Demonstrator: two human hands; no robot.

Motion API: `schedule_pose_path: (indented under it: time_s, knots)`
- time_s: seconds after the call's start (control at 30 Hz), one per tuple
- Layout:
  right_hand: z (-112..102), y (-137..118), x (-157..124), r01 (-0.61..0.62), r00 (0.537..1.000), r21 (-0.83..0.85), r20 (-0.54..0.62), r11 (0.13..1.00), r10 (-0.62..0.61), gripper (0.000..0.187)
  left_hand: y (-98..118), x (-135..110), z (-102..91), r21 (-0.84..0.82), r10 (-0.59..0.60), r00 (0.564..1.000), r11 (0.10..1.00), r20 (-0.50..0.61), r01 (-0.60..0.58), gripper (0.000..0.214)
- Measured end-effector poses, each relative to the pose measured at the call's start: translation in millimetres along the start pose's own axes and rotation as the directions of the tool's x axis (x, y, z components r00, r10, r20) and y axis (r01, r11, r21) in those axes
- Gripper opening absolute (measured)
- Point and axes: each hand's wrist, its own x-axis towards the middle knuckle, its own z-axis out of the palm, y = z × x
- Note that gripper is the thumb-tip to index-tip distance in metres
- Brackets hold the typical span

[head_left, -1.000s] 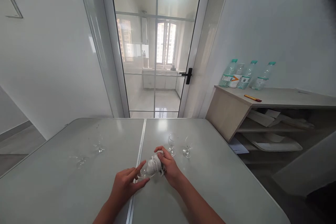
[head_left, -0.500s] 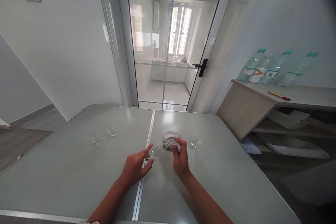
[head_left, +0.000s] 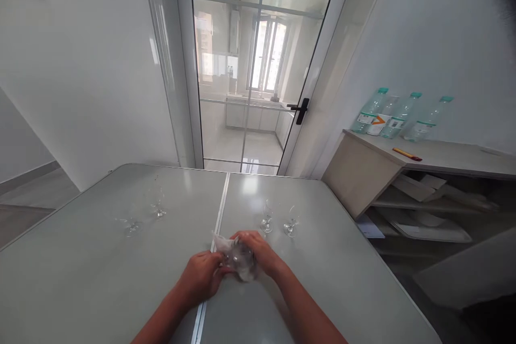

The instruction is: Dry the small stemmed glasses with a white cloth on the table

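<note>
Left hand: your left hand (head_left: 200, 278) is low over the middle of the table, fingers curled shut round the near end of the wine glass, thumb tucked in towards your other hand
Right hand: your right hand (head_left: 261, 253) lies over the top of the same glass, fingers bent and pressed together, clamping the cloth against it
Wine glass: the wine glass (head_left: 238, 259) is tipped on its side between your two hands, just above the table's seam; whether it touches the tabletop cannot be told
Cloth: the cloth (head_left: 220, 241) is white and bunched, with one corner sticking up between your hands and the rest hidden under your right fingers
Table: the table (head_left: 100, 279) is grey and glossy, and the seam (head_left: 217, 220) runs down its middle towards you
Right side: the inner right glass (head_left: 266, 219) and outer right glass (head_left: 290, 222) stand upright just beside each other, a little beyond your right hand
Left side: the far left glass (head_left: 158, 205) and near left glass (head_left: 131, 224) stand upright, well apart from your hands
Beyond the table: a glass door (head_left: 250, 64) with a black handle (head_left: 300, 110)
Shelf: a wooden shelf (head_left: 443, 153) on the right carries three water bottles (head_left: 401, 116) leaning on the wall
</note>
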Motion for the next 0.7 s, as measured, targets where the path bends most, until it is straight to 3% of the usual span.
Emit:
schedule_pose_path:
  time_s: [0.1,0.17,0.27,0.33,0.43,0.53,0.6,0.7]
  knots:
    - [10,9,1,-0.022,0.987,0.363,-0.142,0.932,0.078,0.055,-4,3,1.0,-0.094,-0.175,0.974,0.982,-0.142,0.163,0.019]
    - [21,14,-2,0.024,0.979,0.397,-0.195,0.918,0.059,0.06,-5,7,-2.3,-0.162,-0.34,0.914,0.937,-0.22,0.309,0.028]
    - [33,17,-6,0.203,0.96,0.166,-0.226,0.965,-0.163,0.057,-3,16,-10.6,-0.227,-0.508,0.817,0.859,-0.274,0.458,0.038]
    - [33,16,-8,0.346,0.926,-0.139,-0.111,0.928,-0.362,0.057,-3,19,-13.8,-0.242,-0.549,0.799,0.833,-0.246,0.498,0.039]
    - [23,9,-6,0.518,0.841,-0.507,0.156,0.689,-0.518,0.059,-7,16,-11.0,-0.206,-0.562,0.811,0.823,-0.161,0.529,0.037]
    - [10,-3,-4,0.598,0.779,-0.64,0.323,0.482,-0.537,0.056,-13,7,-3.2,-0.051,-0.505,0.857,0.863,-0.099,0.503,0.032]
    - [4,-10,-5,0.606,0.774,-0.648,0.347,0.461,-0.53,0.051,-15,3,0.8,0.037,-0.435,0.897,0.898,-0.081,0.439,0.029]
    - [1,-15,-7,0.56,0.812,-0.61,0.27,0.56,-0.518,0.048,-11,1,1.5,0.054,-0.282,0.959,0.958,-0.035,0.283,0.026]
